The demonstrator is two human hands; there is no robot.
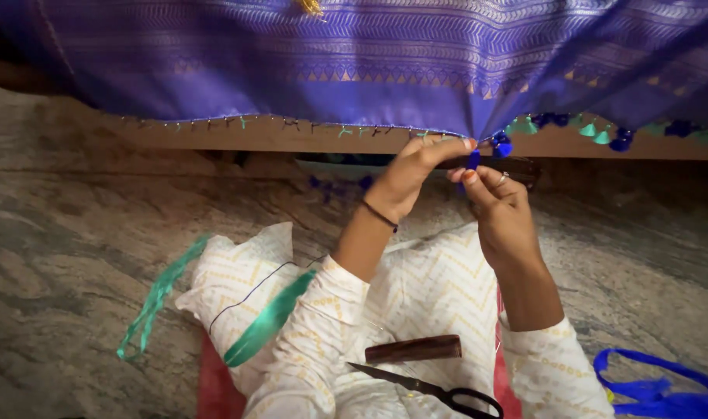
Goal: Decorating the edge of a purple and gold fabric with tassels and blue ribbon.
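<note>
Up close, both hands' grips [416,167] [497,202] pinched shut on a blue tassel [473,161] at the purple cloth's [385,54] edge.

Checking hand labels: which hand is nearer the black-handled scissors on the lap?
Right. The right hand is up at the purple fabric edge, roughly above the black-handled scissors. The left hand is raised beside it, slightly farther away.

We see bare stone floor [75,264] open on our left, while scissors [431,390] and a wooden stick [413,349] crowd our lap.
</note>
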